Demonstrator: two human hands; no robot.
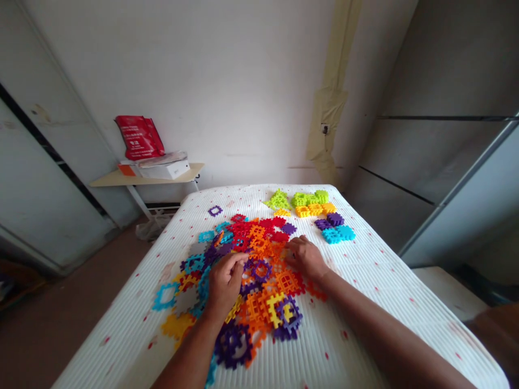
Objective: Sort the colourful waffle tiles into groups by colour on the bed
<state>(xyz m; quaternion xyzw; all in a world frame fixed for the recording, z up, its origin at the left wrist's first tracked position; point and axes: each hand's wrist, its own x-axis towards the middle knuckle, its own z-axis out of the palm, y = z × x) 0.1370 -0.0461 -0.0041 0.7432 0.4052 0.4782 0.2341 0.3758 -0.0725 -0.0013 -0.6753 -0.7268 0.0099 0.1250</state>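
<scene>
A loose heap of plastic interlocking building pieces point(259, 270) in orange, red, purple, blue, yellow and grey covers the middle of the table. Over its left half is my left hand point(225, 278), thumb and forefinger pinched together; whatever is between them is too small to make out. My right hand point(306, 256) rests low at the heap's right edge, beside orange pieces, its fingers curled and their tips mostly hidden. Near my wrists lie a yellow square frame piece point(274, 309), an overlapping purple frame piece point(294, 313) and a dark purple round piece point(233, 343).
Sorted stacks stand at the far right of the white ribbed table cover point(365, 308): green pieces point(310, 198), yellow pieces point(314, 209), purple pieces point(335, 219) and blue pieces point(338, 234). A lone purple frame point(215, 210) lies far left. Behind, a side table point(190, 173) holds a red bag point(140, 138).
</scene>
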